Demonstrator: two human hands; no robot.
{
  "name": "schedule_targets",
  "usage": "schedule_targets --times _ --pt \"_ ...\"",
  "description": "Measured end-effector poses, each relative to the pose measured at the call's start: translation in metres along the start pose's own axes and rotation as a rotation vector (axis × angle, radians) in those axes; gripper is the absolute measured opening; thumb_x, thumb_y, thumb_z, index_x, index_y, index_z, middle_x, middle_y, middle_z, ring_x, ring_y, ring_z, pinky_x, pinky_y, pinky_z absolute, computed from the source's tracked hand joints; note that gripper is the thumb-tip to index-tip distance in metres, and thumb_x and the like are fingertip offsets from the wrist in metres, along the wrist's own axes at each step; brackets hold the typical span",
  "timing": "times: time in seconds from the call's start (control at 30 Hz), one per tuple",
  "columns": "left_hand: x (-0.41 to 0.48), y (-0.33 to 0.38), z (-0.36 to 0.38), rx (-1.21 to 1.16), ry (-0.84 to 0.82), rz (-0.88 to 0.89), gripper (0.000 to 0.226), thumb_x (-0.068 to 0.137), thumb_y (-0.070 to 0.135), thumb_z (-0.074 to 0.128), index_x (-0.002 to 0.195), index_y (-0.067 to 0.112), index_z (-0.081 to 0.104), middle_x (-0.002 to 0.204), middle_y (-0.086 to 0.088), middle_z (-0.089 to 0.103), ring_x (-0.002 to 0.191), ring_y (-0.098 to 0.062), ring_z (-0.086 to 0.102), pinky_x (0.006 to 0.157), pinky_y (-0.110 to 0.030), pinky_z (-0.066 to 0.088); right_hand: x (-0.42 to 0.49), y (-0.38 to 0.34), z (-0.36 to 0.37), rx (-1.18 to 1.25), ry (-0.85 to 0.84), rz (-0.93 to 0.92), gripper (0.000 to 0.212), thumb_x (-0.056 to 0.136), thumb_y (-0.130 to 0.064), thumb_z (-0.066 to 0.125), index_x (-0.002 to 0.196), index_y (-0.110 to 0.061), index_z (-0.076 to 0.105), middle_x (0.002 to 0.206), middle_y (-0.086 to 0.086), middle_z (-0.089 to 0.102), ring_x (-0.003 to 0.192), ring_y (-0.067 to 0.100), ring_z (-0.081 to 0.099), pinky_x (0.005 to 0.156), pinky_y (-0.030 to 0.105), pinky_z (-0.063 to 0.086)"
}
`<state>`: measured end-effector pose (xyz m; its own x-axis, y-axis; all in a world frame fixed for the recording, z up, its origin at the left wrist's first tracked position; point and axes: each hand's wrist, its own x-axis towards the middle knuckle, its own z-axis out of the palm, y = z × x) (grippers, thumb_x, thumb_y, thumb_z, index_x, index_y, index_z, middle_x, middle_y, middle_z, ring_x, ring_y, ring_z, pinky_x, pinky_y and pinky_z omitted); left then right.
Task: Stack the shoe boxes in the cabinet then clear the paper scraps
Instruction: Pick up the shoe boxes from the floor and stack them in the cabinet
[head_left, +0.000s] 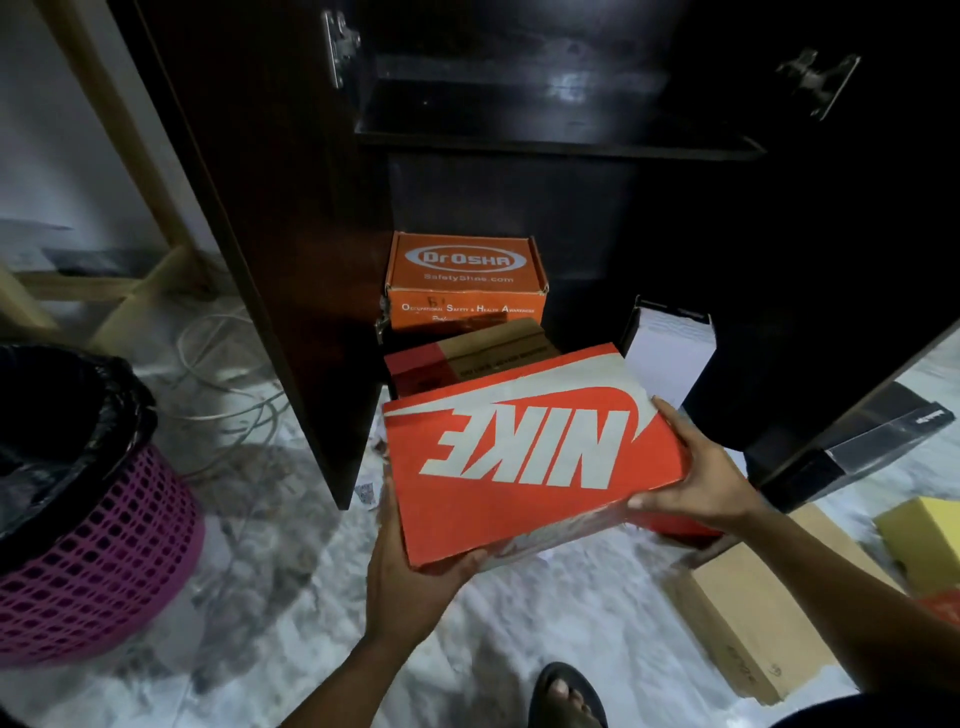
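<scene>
Left hand (410, 574), right hand (693, 480) grip Nike box (519, 499) crosswise (lettering inverted).

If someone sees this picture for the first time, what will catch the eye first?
The bright orange Nike shoe box in the middle, which the person holds at both ends before the open dark cabinet. Behind it, low inside the cabinet, stands an orange Dr Osha box. At the left, on the floor, is a pink basket with a black liner.

Bin (78, 509) left of cabinet (270, 208)
</scene>
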<state>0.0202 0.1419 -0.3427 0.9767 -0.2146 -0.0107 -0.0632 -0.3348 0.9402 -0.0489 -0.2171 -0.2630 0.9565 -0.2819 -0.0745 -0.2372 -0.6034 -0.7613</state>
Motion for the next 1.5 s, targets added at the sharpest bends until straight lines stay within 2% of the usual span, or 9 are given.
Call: schedule_targets --times 0.23,0.37,0.5,0.6,0.8,0.9,1.0,1.2,1.5 --pt "0.079 0.078 -0.011 -0.069 -0.035 0.101 0.138 0.043 0.076 0.086 0.153 0.057 0.007 0.131 0.019 0.062 0.121 -0.003 0.060 0.103 -0.040 0.052 0.031 -0.035 -0.040 0.060 0.192 -0.010 0.150 0.029 -0.073 0.091 0.156 -0.031 0.026 0.129 -0.004 0.059 0.110 0.014 0.065 0.095 0.037 0.055" --pt "0.156 0.125 -0.030 0.034 -0.046 0.123 0.135 0.043 0.082 0.078 0.155 0.050 0.010 0.130 0.019 0.062 0.119 -0.007 0.061 0.108 -0.039 0.048 0.085 -0.083 -0.068 0.081 0.206 -0.075 0.109 0.051 -0.040 0.096 0.143 -0.026 0.040 0.113 -0.019 0.062 0.104 0.010 0.067 0.086 0.024 0.057" --pt "0.234 0.159 -0.034 0.146 -0.028 0.125 0.120 0.046 0.087 0.075 0.150 0.047 0.031 0.129 0.014 0.066 0.116 -0.013 0.064 0.103 -0.039 0.051 0.155 -0.109 -0.087 0.176 0.165 -0.010 0.094 0.059 -0.026 0.094 0.142 -0.025 0.047 0.107 -0.023 0.061 0.101 0.012 0.066 0.080 0.034 0.057" --pt "0.280 0.159 -0.019 0.098 -0.011 0.116 0.084 0.062 0.065 0.086 0.134 0.040 0.051 0.115 0.014 0.071 0.103 -0.011 0.068 0.092 -0.030 0.054 0.215 -0.098 -0.090 0.244 0.100 0.020 0.076 0.059 -0.030 0.095 0.128 -0.032 0.062 0.115 -0.008 0.073 0.105 0.016 0.071 0.071 0.027 0.061" --pt "0.362 0.123 0.009 0.059 0.059 0.103 0.067 0.066 0.039 0.093 0.126 0.032 0.061 0.108 0.014 0.072 0.094 -0.004 0.069 0.087 -0.022 0.055 0.301 -0.044 -0.036 0.390 0.188 0.071 0.072 0.056 -0.029 0.097 0.120 -0.035 0.065 0.110 -0.006 0.074 0.096 0.018 0.073 0.080 0.051 0.062" --pt "0.392 0.115 0.016 0.114 0.100 0.122 0.066 0.071 0.031 0.091 0.129 0.027 0.060 0.107 0.011 0.069 0.090 -0.004 0.065 0.071 -0.007 0.047 0.322 -0.026 -0.007 0.500 0.293 0.034 0.071 0.060 -0.016 0.095 0.124 -0.026 0.066 0.108 -0.005 0.075 0.092 0.012 0.075 0.077 0.038 0.063" --pt "0.413 0.098 0.023 0.167 0.099 0.030 0.065 0.075 0.037 0.087 0.131 0.019 0.059 0.116 0.005 0.067 0.102 -0.013 0.064 0.081 -0.022 0.046 0.343 -0.017 0.012 0.522 0.351 -0.024 0.075 0.063 -0.014 0.094 0.129 -0.021 0.061 0.114 -0.002 0.073 0.090 0.005 0.074 0.068 0.019 0.060" --pt "0.431 0.088 0.043 0.336 0.320 -0.034 0.078 0.083 0.051 0.075 0.138 0.005 0.045 0.138 -0.016 0.038 0.119 -0.038 0.056 0.095 -0.041 0.049 0.374 -0.024 0.038 0.247 0.509 0.067 0.097 0.061 -0.051 0.092 0.141 -0.019 0.047 0.137 0.008 0.046 0.124 0.021 0.048 0.109 0.044 0.044" --pt "0.437 0.085 0.054 0.327 0.260 0.006 0.098 0.087 0.028 0.078 0.159 0.013 0.013 0.165 -0.013 0.003 0.146 -0.035 0.032 0.113 -0.039 0.038 0.399 -0.051 0.069 0.379 0.525 0.068 0.107 0.064 -0.040 0.092 0.148 -0.024 0.027 0.148 0.005 0.041 0.140 0.027 0.041 0.114 0.055 0.038"
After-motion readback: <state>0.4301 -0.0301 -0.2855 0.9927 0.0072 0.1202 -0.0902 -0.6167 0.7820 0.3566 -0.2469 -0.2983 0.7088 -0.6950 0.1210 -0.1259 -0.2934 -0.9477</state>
